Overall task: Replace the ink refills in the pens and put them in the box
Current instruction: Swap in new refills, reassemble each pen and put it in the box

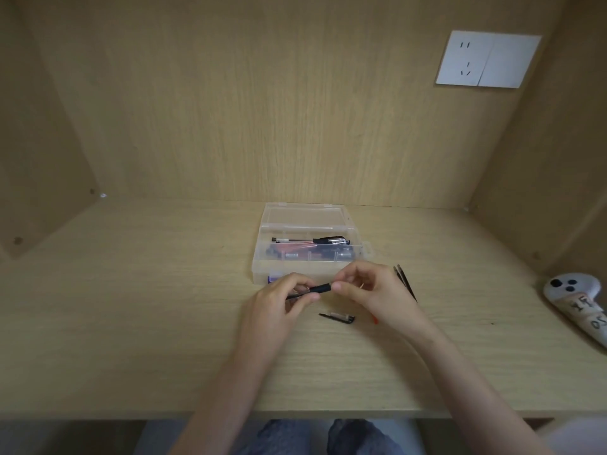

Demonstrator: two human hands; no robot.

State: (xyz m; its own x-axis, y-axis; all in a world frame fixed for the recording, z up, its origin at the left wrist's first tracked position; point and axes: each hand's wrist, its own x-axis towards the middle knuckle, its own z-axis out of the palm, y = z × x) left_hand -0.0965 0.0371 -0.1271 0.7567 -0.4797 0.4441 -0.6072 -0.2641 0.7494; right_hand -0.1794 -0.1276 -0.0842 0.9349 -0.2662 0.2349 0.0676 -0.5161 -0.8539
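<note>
My left hand [279, 303] grips a black pen [317, 288] held level just above the desk. My right hand [368, 289] pinches the pen's right end with thumb and fingers. A pen cap [338, 317] with a clear middle lies on the desk below the hands. A small orange piece [375, 319] shows by my right wrist. Behind the hands stands a clear plastic box [262, 257] with its lid open, and several pens and refills [312, 246] lie inside.
Black tweezers [404, 280] lie on the desk right of my right hand. A white controller [578, 303] rests at the far right edge. The desk is enclosed by wooden walls, with a wall socket [486, 59] at the upper right.
</note>
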